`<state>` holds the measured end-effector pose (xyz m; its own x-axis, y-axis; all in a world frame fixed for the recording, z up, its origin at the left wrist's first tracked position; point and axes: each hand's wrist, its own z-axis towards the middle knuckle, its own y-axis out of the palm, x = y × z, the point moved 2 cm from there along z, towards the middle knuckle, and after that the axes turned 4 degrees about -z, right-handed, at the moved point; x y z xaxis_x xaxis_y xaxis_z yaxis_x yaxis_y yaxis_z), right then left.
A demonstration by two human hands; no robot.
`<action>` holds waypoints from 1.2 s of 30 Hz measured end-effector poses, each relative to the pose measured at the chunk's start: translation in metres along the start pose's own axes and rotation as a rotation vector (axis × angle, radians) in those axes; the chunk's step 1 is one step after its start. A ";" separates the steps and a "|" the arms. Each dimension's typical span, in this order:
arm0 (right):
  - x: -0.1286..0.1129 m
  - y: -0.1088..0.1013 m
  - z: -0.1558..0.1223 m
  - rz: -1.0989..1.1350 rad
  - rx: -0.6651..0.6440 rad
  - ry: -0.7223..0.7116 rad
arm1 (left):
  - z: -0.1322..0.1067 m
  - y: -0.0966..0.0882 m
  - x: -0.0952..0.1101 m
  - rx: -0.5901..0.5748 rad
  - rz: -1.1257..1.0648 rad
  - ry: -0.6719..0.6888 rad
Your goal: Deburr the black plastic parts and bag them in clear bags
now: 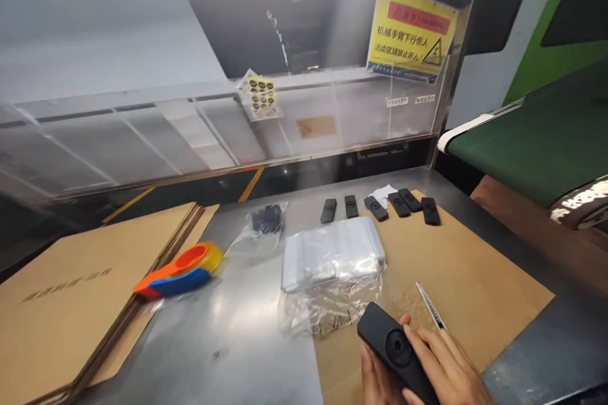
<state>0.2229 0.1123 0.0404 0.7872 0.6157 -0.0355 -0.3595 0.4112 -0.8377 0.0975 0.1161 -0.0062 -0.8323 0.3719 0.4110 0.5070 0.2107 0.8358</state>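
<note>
At the bottom edge my two hands hold a black oblong device (pixel 394 347) with a round button on its face, tilted with its far end up and to the left. My left hand (pixel 376 381) cups it from below on the left side. My right hand (pixel 446 367) lies over its near end, fingers pressed along its right edge. Both hands are cut off by the frame. Just past the device lies a stack of clear plastic bags (pixel 332 253), with crumpled clear film (pixel 327 310) in front of it.
Several more black devices (pixel 399 204) lie in a row at the back, by a white piece (pixel 384 193). A thin pen-like tool (pixel 431 307) rests on a brown cardboard sheet (pixel 475 272). Left: flat cartons (pixel 71 304), an orange-blue tape dispenser (pixel 183 269), a bagged black item (pixel 266 221). Right: a green conveyor (pixel 536 133).
</note>
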 end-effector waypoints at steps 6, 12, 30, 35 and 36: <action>-0.030 0.027 -0.009 0.322 -0.154 0.160 | -0.030 -0.032 0.027 0.005 -0.139 -0.021; -0.030 0.099 -0.038 -0.061 -0.185 0.183 | -0.060 -0.071 0.044 -0.097 -0.003 -0.186; -0.121 0.002 0.010 0.452 -0.176 -0.062 | -0.111 -0.117 0.024 0.222 0.181 -0.044; -0.115 0.003 -0.003 0.484 -0.262 -0.091 | -0.123 -0.116 0.017 0.220 0.111 -0.181; -0.112 0.002 -0.007 0.490 -0.267 -0.078 | -0.123 -0.112 0.015 0.185 0.061 -0.237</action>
<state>0.1371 0.0391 0.0394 0.5170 0.7439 -0.4236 -0.5263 -0.1140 -0.8426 0.0005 -0.0136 -0.0491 -0.7347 0.5848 0.3438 0.6045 0.3342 0.7231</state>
